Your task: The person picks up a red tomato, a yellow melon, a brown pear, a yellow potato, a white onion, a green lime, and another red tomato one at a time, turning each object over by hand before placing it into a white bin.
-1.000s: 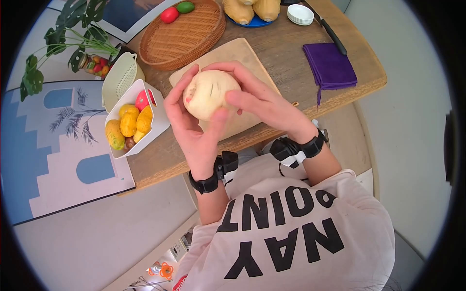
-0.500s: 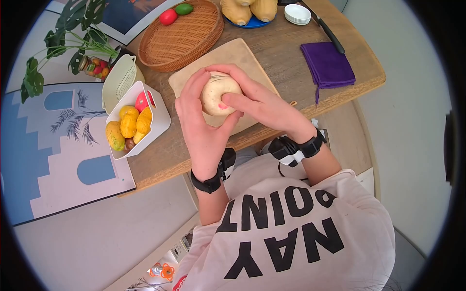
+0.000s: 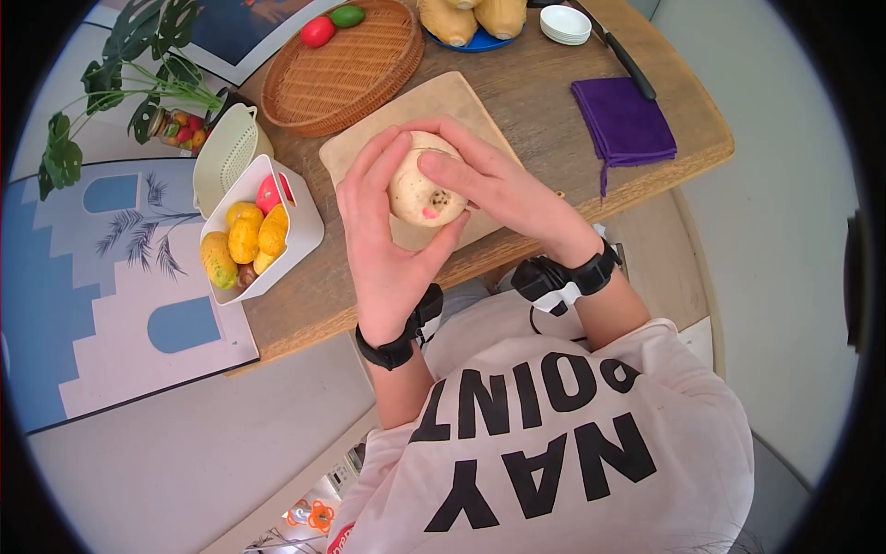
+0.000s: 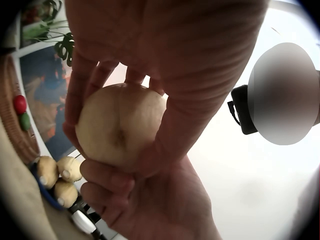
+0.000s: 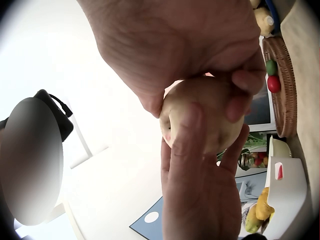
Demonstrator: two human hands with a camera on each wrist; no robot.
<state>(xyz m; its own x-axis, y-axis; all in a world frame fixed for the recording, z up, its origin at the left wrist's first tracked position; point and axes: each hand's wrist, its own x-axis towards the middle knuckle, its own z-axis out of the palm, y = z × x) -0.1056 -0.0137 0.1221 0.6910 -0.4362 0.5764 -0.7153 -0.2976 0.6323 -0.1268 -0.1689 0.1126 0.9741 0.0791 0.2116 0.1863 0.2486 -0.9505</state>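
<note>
Both hands hold a round, cream-coloured fruit or vegetable (image 3: 415, 198) above a pale cutting board (image 3: 448, 102). It carries a small pink mark and a patch of dark specks on the side facing the head camera. My left hand (image 3: 383, 240) cups its left side, fingers curled over the top and thumb below. From the right, my right hand (image 3: 503, 189) grips it, thumb laid across the upper face. In the left wrist view, a faint line runs down the pale surface (image 4: 107, 120) to a brownish dimple. The fingers hide much of its sides.
Left of the board stand a white bin (image 3: 309, 222) of yellow fruit and a pale green colander (image 3: 226, 157). A wicker tray (image 3: 341, 78) and a blue plate (image 3: 480, 44) of pale produce lie behind. At right are white dishes (image 3: 565, 25), a knife (image 3: 632, 66) and a purple cloth (image 3: 628, 120).
The round piece has been turned between the hands, bringing the dark-specked patch into view. My left hand has shifted slightly right, and the right thumb has moved up across it.
</note>
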